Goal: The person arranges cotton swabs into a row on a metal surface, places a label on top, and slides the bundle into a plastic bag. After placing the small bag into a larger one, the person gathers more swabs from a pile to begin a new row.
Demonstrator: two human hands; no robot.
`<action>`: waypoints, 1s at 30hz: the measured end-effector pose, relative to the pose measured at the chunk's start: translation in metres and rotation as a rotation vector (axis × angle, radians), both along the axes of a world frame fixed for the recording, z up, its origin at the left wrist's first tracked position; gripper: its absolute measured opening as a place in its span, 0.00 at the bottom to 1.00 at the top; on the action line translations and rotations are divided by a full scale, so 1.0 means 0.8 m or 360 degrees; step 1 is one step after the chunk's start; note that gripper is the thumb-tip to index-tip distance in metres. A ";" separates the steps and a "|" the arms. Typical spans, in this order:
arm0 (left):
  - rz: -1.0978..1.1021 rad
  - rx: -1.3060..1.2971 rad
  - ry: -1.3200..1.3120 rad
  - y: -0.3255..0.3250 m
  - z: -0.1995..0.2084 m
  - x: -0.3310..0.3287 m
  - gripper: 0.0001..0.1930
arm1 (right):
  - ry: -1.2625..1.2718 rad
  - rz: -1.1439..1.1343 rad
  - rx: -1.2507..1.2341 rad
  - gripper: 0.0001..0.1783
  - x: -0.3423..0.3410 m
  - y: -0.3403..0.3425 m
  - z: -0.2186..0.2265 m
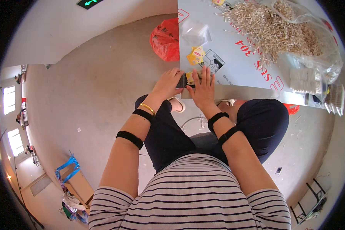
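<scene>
Red plastic makes a puffy bag (165, 40) by the left edge of the surface (222, 42), maybe so it is easy to reach. Next is the left hand (168, 82), curled round the dark end of a small stack (189, 78), likely so the stack does not slip. The stack is at the front edge, near the left corner. It looks yellow and dark, with thin stripes. Just behind it lie yellow packets (196, 55) and clear plastic (195, 32), perhaps to be near. The right hand (204, 89) is open, its fingers stretched over the stack, seemingly to keep it straight. Farther right is a big heap of swabs (272, 30), then white bundles (304, 80), perhaps there to leave the hands room.
</scene>
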State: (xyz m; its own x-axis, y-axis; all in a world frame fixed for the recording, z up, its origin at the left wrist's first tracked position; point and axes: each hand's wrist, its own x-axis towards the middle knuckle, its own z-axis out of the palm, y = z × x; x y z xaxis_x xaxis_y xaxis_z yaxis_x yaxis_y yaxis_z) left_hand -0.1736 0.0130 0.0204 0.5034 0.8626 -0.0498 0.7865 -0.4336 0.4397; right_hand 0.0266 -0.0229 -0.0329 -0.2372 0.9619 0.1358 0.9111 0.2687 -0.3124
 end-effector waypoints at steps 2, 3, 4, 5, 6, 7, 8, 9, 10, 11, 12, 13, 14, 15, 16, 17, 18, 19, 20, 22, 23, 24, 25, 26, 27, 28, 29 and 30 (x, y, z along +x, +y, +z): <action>-0.0002 0.0016 -0.0007 -0.001 -0.001 -0.002 0.38 | -0.0004 -0.0005 -0.0011 0.47 -0.001 0.000 0.001; -0.0004 0.0027 -0.0032 -0.002 0.000 -0.006 0.38 | 0.0003 0.0000 -0.0010 0.48 -0.001 0.000 0.001; -0.0008 0.0038 -0.0058 -0.003 0.000 -0.007 0.39 | 0.0008 0.0002 -0.0010 0.48 -0.001 -0.001 0.001; -0.0013 0.0037 -0.0057 -0.003 0.001 -0.006 0.39 | 0.0009 -0.0003 -0.0011 0.48 -0.001 -0.001 0.001; -0.0024 0.0021 -0.0005 -0.003 0.001 -0.005 0.39 | 0.0007 -0.0004 -0.0005 0.48 0.000 -0.002 0.000; -0.0031 0.0005 0.0047 -0.003 0.000 -0.004 0.39 | 0.0005 0.0001 0.0002 0.49 -0.001 -0.002 0.002; -0.0030 0.0004 0.0048 -0.004 0.000 -0.003 0.39 | 0.0006 0.0001 0.0002 0.49 -0.002 -0.003 0.004; -0.0014 0.0034 0.0025 -0.004 -0.001 -0.002 0.39 | -0.0057 -0.0005 -0.0044 0.49 -0.004 -0.006 0.006; -0.0001 0.0064 0.0001 -0.004 0.000 -0.001 0.39 | -0.0120 -0.0013 -0.0088 0.49 -0.005 -0.008 0.006; -0.0003 0.0064 0.0001 -0.004 0.000 0.001 0.39 | -0.0120 -0.0015 -0.0088 0.49 -0.004 -0.009 0.005; 0.0010 0.0067 -0.0003 -0.004 0.000 0.003 0.39 | -0.0123 -0.0017 -0.0082 0.49 -0.004 -0.009 0.005; 0.0022 0.0068 -0.0005 -0.005 0.000 0.004 0.38 | -0.0125 -0.0020 -0.0078 0.48 -0.005 -0.011 0.004; 0.0019 0.0067 -0.0003 -0.005 -0.001 0.004 0.38 | -0.0123 -0.0022 -0.0078 0.48 -0.005 -0.011 0.003; 0.0024 0.0054 0.0010 -0.005 -0.001 0.005 0.38 | -0.0112 -0.0027 -0.0078 0.48 -0.005 -0.012 0.002; 0.0030 0.0042 0.0023 -0.004 -0.002 0.005 0.37 | -0.0100 -0.0030 -0.0077 0.48 -0.005 -0.011 0.003; 0.0028 0.0043 0.0025 -0.003 -0.003 0.005 0.37 | -0.0098 -0.0032 -0.0077 0.48 -0.005 -0.011 0.003; 0.0013 0.0042 0.0036 -0.002 -0.003 0.004 0.36 | -0.0085 -0.0033 -0.0073 0.47 -0.005 -0.011 0.003; -0.0004 0.0041 0.0046 -0.001 -0.003 0.003 0.36 | -0.0072 -0.0037 -0.0070 0.47 -0.005 -0.011 0.002; -0.0007 0.0041 0.0048 0.000 -0.003 0.003 0.36 | -0.0071 -0.0040 -0.0070 0.47 -0.005 -0.011 0.002; -0.0042 0.0045 0.0037 0.002 -0.003 0.001 0.35 | -0.0057 -0.0054 -0.0074 0.47 -0.006 -0.011 0.001; -0.0044 0.0044 0.0037 0.003 -0.003 0.001 0.35 | -0.0056 -0.0056 -0.0075 0.47 -0.006 -0.011 0.001; -0.0037 0.0003 0.0022 0.004 -0.002 0.001 0.34 | -0.0052 -0.0056 -0.0078 0.47 -0.005 -0.011 0.001; -0.0029 -0.0039 0.0008 0.005 -0.002 0.001 0.34 | -0.0048 -0.0055 -0.0081 0.46 -0.005 -0.011 0.001; -0.0030 -0.0041 0.0008 0.006 -0.001 0.000 0.34 | -0.0047 -0.0056 -0.0083 0.46 -0.005 -0.011 0.001; -0.0019 -0.0077 -0.0028 0.007 0.000 -0.002 0.33 | -0.0041 -0.0053 -0.0068 0.46 -0.005 -0.011 0.001; -0.0009 -0.0113 -0.0065 0.008 0.001 -0.002 0.32 | -0.0036 -0.0050 -0.0053 0.46 -0.005 -0.011 0.001; -0.0011 -0.0115 -0.0067 0.009 0.003 -0.002 0.32 | -0.0038 -0.0051 -0.0055 0.46 -0.005 -0.011 0.000; -0.0031 -0.0116 -0.0078 0.010 0.004 -0.003 0.32 | -0.0024 -0.0053 -0.0035 0.46 -0.005 -0.011 0.000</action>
State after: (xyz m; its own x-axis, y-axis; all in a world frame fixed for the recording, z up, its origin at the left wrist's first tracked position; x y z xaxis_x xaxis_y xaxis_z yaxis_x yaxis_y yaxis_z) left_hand -0.1759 0.0207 0.0237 0.5233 0.8477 -0.0872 0.7552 -0.4139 0.5082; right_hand 0.0230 -0.0317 -0.0330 -0.2069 0.9720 0.1112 0.9240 0.2315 -0.3042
